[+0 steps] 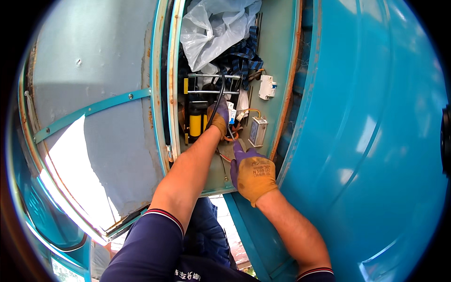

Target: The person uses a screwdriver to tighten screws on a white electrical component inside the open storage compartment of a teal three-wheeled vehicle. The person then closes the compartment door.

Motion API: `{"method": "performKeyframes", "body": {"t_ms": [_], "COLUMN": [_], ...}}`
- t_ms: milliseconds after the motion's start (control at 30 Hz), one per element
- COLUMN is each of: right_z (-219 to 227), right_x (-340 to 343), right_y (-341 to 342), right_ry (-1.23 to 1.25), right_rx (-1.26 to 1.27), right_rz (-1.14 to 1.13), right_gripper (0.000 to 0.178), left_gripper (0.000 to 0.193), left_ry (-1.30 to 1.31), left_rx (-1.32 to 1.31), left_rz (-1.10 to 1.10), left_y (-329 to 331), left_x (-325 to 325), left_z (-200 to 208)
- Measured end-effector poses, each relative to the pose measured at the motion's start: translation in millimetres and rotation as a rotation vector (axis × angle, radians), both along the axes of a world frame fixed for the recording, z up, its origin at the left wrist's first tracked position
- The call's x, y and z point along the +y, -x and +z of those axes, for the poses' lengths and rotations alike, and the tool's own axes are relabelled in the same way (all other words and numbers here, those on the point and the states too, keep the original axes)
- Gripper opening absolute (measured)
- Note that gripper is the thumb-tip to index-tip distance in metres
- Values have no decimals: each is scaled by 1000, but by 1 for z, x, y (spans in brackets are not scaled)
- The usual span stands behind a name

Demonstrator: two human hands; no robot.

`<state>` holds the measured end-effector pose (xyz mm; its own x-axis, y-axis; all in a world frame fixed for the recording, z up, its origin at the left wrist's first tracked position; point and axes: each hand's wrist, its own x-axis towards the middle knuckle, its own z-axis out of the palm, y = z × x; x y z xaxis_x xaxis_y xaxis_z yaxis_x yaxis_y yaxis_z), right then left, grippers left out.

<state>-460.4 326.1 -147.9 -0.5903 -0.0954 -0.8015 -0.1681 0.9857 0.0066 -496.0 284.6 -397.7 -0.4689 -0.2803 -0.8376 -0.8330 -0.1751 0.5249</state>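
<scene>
Head view: black cable crosses left hand holding white breaker beside yellow cylinders; grip of right hand unclear.

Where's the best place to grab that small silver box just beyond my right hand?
Probably pinch the small silver box across its two long side edges with the right hand, coming from the near end: those edges run roughly toward you, and the orange wire arcs by the far end.

Head camera looks down on left hand and right hand.
</scene>
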Motion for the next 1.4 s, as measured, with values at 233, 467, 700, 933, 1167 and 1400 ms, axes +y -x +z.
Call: {"method": "performKeyframes", "body": {"t_ms": [233,467,700,933,1167,1400], "right_z": [-16,-17,-25,-37,-5,53], "right_x": [3,-9,-9,-7,22,34], "right_y": [-1,5,-13,-23,-1,58], "right_ry": [73,77,176,392,187,402], "right_rx": [129,117,194,260,140,599], "right_rz": [-157,-383,-601,-931,-650,-735], "right_gripper": [39,40,41,39,36,40], "left_gripper": [64,64,65,62,63,64], "left_ry": [-73,-109,-200,-285,-158,-321], "left_rx": [-32,-18,-22,72,26,-68], "left_rz": [44,95,132,150,97,263], "left_y": [6,3,-7,-2,-7,-27], "left_x": [-8,-6,4,-5,10,2], "left_z": [17,-5,-32,-39,-24,-91]}}
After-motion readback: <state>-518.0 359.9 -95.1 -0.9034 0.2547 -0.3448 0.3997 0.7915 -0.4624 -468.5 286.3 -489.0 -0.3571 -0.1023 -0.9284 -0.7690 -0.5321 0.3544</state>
